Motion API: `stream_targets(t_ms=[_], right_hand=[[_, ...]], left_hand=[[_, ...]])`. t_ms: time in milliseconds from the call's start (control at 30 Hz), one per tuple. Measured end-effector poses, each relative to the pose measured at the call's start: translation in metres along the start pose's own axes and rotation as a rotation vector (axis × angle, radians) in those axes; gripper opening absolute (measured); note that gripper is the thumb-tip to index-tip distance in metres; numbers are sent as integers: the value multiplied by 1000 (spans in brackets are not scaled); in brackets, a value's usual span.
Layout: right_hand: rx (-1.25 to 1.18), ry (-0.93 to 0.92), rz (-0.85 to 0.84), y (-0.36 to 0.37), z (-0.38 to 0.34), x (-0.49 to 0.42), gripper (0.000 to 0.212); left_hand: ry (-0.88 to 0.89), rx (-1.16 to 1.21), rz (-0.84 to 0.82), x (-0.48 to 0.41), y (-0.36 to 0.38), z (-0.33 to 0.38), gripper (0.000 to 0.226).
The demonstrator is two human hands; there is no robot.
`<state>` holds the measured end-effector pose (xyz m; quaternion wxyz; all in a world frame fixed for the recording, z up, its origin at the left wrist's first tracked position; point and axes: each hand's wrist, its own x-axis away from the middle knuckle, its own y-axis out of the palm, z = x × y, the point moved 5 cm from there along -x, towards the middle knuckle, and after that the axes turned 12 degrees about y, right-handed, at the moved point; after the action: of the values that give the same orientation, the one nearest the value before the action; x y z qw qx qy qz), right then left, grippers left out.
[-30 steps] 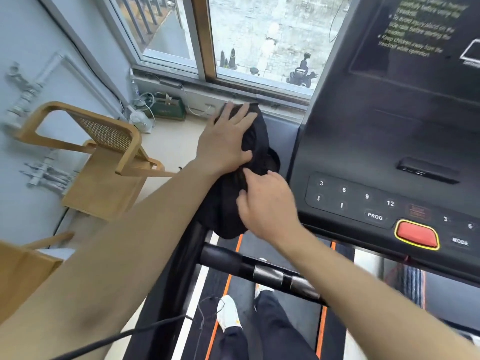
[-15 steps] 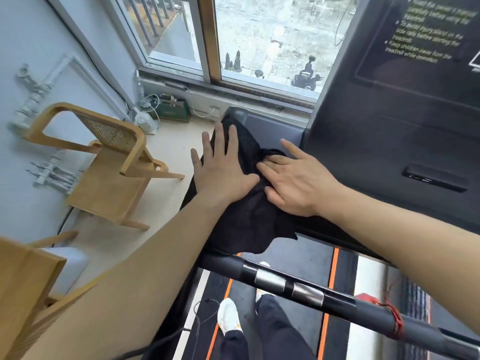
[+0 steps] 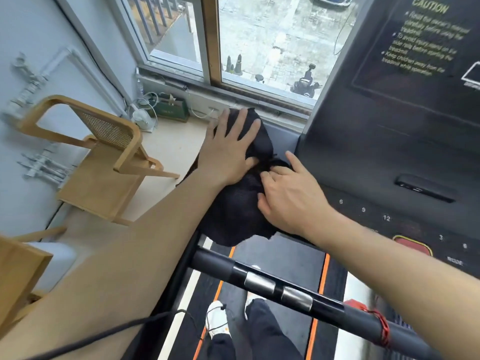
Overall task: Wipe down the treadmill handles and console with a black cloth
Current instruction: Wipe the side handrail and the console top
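Observation:
A black cloth lies spread over the left wing of the treadmill console. My left hand presses flat on the cloth's upper part, fingers spread toward the window. My right hand rests on the cloth's right side beside the console panel, its fingers curled and pinching into the fabric. The cloth's lower edge hangs over the console's front lip. Below it runs the black handle bar with two silver sensor plates. The number buttons and red stop button show to the right.
A wooden chair stands on the floor at left, and another wooden piece sits at the lower left edge. The window sill is just beyond the console. My legs and white shoes stand on the belt below. A cable crosses my left arm.
My left hand slid up along the console wing with the cloth. My right hand's fingers went from flat to curled into the cloth. The view shifted slightly.

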<state>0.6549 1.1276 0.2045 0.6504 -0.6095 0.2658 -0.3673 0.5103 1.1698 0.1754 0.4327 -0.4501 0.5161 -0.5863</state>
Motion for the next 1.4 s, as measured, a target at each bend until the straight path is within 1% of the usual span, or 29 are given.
stream_targets(t_ms=[67,100,133,167,233,333,433,467,567,667,800,967,1067,1233,1400], right_hand=[[-95,71,9,-2,-9,8,34],[-114,104,5,-1,-11,14,36],[-115,142,-1,0,-14,20,44],[-105,187,-9,2,-17,27,57],[-113,283,-14,6,-25,35,75],[-162,389,-21,8,-32,20,81],[-146,459,18,7,-19,-14,81],[-130,474,-3,6,-11,-25,82],[-96,507,-113,3,8,-54,83],[-92,522,-138,-2,11,-58,84],[-161,488,-55,6,-20,-13,86],[-217,522,63,18,-70,43,82],[-207,537,64,22,-84,63,82],[-179,491,42,28,-98,87,83],[-226,500,73,23,-99,91,81]], left_hand=[[86,-27,21,-5,-3,7,74],[113,-11,33,-3,-4,9,69],[121,20,52,2,-4,11,65],[117,52,73,10,-4,12,62],[101,68,96,26,1,16,62],[115,16,90,25,6,16,62],[135,-2,37,-13,-3,10,60],[141,-10,13,-27,-5,8,59],[138,-47,-14,-58,-11,4,57],[138,-64,8,-54,-13,4,58],[138,-25,33,11,-3,8,68],[110,19,70,88,13,16,65],[119,16,78,116,18,20,66],[147,-2,56,140,23,25,68],[128,32,99,154,27,25,68]])
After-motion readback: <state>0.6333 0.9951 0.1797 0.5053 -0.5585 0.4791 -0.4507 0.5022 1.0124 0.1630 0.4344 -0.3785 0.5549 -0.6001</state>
